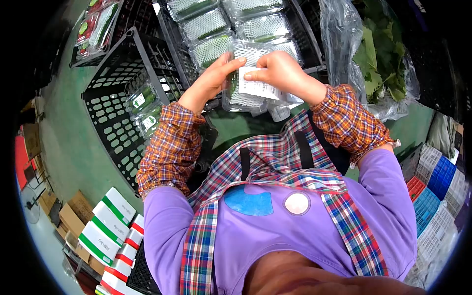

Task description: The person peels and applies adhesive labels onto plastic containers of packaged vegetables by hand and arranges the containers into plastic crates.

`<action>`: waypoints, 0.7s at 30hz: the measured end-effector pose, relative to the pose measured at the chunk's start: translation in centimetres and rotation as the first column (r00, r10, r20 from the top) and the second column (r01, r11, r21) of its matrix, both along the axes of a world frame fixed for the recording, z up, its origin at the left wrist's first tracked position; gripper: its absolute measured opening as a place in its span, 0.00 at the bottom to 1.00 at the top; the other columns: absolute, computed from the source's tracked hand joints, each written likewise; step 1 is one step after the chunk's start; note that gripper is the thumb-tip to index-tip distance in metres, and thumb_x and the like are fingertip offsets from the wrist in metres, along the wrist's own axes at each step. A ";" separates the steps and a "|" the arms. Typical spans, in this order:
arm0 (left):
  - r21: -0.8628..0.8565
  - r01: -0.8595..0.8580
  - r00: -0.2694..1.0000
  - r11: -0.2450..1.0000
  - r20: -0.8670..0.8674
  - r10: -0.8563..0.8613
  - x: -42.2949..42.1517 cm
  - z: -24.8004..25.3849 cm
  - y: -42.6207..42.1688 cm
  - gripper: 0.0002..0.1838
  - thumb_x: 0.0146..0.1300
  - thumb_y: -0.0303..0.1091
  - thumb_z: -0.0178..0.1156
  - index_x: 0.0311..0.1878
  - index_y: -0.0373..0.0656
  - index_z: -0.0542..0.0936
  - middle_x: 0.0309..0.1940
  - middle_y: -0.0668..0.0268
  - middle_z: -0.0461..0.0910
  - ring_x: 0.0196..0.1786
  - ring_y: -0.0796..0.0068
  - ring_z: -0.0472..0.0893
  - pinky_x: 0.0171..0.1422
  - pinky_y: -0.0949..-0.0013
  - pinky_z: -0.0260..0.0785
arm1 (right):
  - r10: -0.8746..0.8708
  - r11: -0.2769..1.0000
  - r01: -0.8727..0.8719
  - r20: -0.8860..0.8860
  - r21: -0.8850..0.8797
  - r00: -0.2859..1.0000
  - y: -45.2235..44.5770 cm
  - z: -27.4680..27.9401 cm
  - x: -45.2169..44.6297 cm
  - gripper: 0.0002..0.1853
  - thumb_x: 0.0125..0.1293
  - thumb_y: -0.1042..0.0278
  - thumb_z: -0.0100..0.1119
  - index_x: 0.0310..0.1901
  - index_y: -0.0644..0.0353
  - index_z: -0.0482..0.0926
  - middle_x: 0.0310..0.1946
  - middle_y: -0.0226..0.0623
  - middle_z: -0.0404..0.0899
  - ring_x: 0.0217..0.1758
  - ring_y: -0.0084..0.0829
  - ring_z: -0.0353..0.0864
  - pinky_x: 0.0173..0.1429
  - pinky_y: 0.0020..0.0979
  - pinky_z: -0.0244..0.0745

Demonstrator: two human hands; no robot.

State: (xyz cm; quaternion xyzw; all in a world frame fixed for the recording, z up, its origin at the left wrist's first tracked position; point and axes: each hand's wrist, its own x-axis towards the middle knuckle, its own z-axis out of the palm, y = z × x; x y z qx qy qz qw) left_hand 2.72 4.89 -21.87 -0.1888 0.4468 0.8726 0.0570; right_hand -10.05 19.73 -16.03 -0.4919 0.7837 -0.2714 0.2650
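A clear plastic pack (pixel 248 102) with white foam netting and something green inside is in front of me, at the near edge of the black crate. My left hand (pixel 214 78) grips its left side, thumb on top and fingers hidden beneath. My right hand (pixel 282 73) is closed on a white printed label (pixel 258 87), pinching it over the pack's surface. Below the right hand, a small pale round object (pixel 280 113) hangs by the label's lower end; I cannot make out whether it is a roll. Similar packs (pixel 204 26) lie in rows in the crate beyond.
On the left, a black perforated crate (pixel 109 110) holds labelled packs (pixel 143 100). Leafy greens (pixel 378 54) in clear plastic stand at the right. White boxes with green bands (pixel 108 226) are stacked at lower left. Coloured baskets (pixel 435 174) line the lower right.
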 end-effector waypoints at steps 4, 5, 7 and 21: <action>0.044 -0.029 0.998 0.999 0.050 0.027 -0.1 -0.2 0.4 0.26 0.69 0.40 0.53 0.63 0.37 0.62 0.54 0.61 0.74 0.53 0.74 0.77 0.55 0.70 0.72 | -0.013 0.993 0.013 0.004 0.118 1.000 -0.2 -0.4 -0.9 0.26 0.52 0.46 0.68 0.21 0.66 0.78 0.13 0.44 0.70 0.16 0.34 0.69 0.24 0.37 0.63; 0.039 -0.031 0.998 0.999 0.058 0.028 -0.2 -0.9 0.3 0.26 0.69 0.41 0.53 0.63 0.36 0.62 0.54 0.61 0.74 0.53 0.74 0.76 0.55 0.70 0.72 | 0.014 0.992 -0.010 -0.033 0.123 0.999 -0.2 -0.1 -1.0 0.26 0.53 0.46 0.68 0.22 0.67 0.78 0.13 0.45 0.70 0.16 0.35 0.69 0.24 0.37 0.64; 0.013 -0.032 0.997 0.999 0.069 0.031 -0.2 -1.8 0.3 0.30 0.67 0.44 0.55 0.64 0.34 0.60 0.56 0.59 0.72 0.55 0.72 0.75 0.56 0.69 0.71 | 0.025 0.988 -0.020 -0.033 0.155 0.999 -0.4 0.0 -1.0 0.25 0.52 0.45 0.68 0.23 0.66 0.81 0.15 0.46 0.74 0.18 0.38 0.75 0.25 0.37 0.67; 0.086 -0.002 1.000 0.996 0.026 0.000 0.0 -0.4 0.3 0.33 0.65 0.47 0.58 0.64 0.33 0.61 0.55 0.59 0.73 0.55 0.71 0.75 0.58 0.66 0.69 | 0.029 0.989 -0.025 -0.022 0.147 0.999 -0.2 -0.8 -0.9 0.25 0.51 0.43 0.66 0.25 0.63 0.83 0.17 0.46 0.77 0.21 0.41 0.78 0.27 0.38 0.71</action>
